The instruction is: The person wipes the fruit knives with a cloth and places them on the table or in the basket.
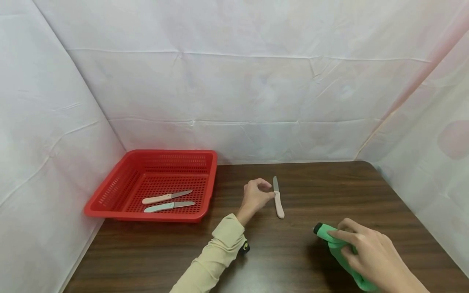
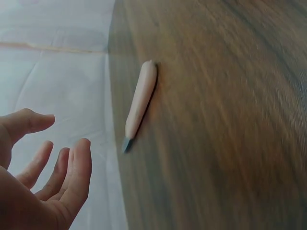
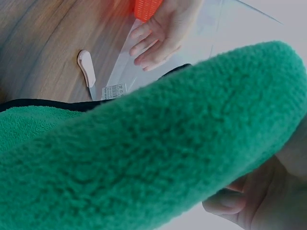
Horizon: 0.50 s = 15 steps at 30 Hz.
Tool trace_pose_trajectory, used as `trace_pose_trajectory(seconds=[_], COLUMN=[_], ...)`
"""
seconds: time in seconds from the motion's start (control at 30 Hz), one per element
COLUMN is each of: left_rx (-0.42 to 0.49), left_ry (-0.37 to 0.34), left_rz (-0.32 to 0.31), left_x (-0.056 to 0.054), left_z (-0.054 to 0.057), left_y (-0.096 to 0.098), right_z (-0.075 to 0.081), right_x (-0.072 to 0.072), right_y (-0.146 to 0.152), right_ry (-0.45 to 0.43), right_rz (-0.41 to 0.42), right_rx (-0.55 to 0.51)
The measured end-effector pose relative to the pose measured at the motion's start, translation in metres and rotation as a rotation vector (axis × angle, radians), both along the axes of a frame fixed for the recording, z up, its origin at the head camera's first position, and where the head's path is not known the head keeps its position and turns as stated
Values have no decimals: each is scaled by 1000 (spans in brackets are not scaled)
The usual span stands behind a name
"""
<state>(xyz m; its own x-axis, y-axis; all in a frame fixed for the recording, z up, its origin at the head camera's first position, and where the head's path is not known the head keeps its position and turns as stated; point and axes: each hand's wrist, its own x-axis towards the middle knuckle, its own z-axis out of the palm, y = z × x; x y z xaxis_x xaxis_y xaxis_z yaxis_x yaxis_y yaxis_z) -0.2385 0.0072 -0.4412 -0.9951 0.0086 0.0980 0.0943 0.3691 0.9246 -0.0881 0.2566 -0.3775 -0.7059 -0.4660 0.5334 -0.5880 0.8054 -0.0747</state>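
A small knife with a pale pink handle (image 1: pixel 279 206) lies on the dark wooden table, its blade pointing toward the back wall. My left hand (image 1: pixel 254 195) is just to the left of this knife, and in the left wrist view a gap shows between the loosely bent fingers (image 2: pixel 82 165) and the knife. Nothing is between that hand's thumb and fingers. On the right, my right hand (image 1: pixel 371 246) grips a folded green fuzzy cloth (image 1: pixel 324 232) with dark edging. The cloth (image 3: pixel 163 143) fills much of the right wrist view and hides part of the hand.
A red perforated basket (image 1: pixel 94 213) stands at the back left. Inside it lie two knives, one with a pink handle (image 1: pixel 156 199) and one with a pale green handle (image 1: pixel 158 208). White sheeting (image 1: pixel 238 89) surrounds the table at the back and sides.
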Motion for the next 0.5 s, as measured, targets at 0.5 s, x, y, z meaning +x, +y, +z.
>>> trace_pose_trajectory(seconds=[0.5], left_rx=[-240], left_ry=[-11], left_rz=[97], left_x=[9], left_z=[-27], left_y=[46], right_z=[-3], right_x=[-1], right_y=[1], right_ry=[-23], right_rz=[-15], right_rx=[4])
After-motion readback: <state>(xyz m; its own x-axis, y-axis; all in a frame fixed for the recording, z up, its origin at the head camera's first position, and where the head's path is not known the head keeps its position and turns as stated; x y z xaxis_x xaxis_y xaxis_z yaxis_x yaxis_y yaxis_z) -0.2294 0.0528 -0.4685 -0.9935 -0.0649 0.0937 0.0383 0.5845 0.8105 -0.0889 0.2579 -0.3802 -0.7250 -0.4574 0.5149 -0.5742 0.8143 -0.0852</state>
